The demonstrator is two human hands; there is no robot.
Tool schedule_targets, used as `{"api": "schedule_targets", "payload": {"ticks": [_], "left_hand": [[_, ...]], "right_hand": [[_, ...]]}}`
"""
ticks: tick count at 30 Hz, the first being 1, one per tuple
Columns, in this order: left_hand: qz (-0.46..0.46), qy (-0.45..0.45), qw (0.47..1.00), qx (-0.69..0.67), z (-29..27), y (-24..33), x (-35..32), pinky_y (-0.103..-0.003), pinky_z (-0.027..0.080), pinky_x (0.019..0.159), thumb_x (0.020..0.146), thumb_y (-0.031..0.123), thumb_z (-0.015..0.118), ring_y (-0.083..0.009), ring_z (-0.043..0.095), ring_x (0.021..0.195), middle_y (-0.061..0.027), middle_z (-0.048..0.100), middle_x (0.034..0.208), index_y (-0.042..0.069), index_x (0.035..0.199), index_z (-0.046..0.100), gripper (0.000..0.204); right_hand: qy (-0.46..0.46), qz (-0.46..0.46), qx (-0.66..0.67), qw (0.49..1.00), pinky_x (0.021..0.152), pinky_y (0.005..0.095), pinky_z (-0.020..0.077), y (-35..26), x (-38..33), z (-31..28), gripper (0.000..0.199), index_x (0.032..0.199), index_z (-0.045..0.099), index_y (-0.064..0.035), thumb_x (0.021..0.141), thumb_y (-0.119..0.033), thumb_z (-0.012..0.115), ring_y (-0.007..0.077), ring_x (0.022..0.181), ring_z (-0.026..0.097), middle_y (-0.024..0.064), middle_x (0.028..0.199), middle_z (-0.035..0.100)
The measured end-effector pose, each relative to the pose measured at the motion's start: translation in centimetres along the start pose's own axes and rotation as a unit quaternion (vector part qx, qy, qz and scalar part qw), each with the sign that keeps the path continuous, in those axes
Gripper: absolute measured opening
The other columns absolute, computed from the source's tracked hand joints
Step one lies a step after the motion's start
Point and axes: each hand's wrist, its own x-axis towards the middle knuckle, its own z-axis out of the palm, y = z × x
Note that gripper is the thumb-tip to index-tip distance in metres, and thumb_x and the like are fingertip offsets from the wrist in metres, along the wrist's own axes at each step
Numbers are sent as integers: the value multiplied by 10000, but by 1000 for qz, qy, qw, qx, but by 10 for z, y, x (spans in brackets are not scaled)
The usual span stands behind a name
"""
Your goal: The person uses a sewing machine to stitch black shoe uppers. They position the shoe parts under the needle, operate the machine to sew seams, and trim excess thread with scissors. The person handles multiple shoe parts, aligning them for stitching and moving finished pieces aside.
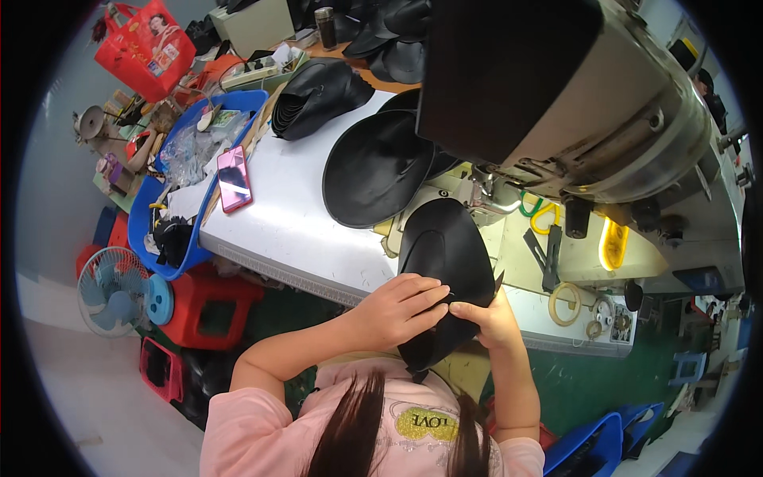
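A black leather piece (447, 246), curved like a shoe upper, is held in front of me at the table's near edge. My right hand (491, 318) grips its right side, thumb on top and the other fingers hidden beneath. On its surface rest the bent, closed fingers of my left hand (401, 308), their tips meeting near my right thumb; the left thumb is hidden. Just beyond stands a sewing machine (588, 103), its needle area above the far end of the piece. Another large black leather piece (373, 167) lies on the white table (278, 238) to the left.
A stack of black leather pieces (318, 91) sits farther back. Near the left table edge lie a pink phone (234, 180) and a blue basket (143, 215) of scraps. Scissors (545, 254) and a tape roll (565, 304) are on the right. A fan (115, 294) stands left.
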Motion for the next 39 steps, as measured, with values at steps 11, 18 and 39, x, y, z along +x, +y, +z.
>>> {"api": "schedule_targets", "payload": {"ticks": [11,18,39], "left_hand": [[-10,4,999,-42,-6,-8,-1,-338,464,691,596,-8,630,-268,559,863,-137,551,991,7,877,591,284],[-21,-2,999,-36,-6,-8,1,-334,460,681,601,-6,633,-264,557,862,-136,555,986,7,860,598,262],[73,41,995,61,-15,-76,64,-356,439,715,581,3,566,-270,526,914,-124,540,1035,28,881,579,302]], "right_hand": [[-2,-23,21,1000,748,270,453,-2,3,2,387,1030,505,23,675,0,659,129,811,546,69,924,574],[-5,-16,20,1000,739,270,456,-3,6,2,398,1029,504,20,663,7,660,131,811,550,72,935,571],[12,-24,93,995,739,307,470,-53,44,5,434,1075,452,-1,722,-174,636,179,810,571,87,918,568]]}}
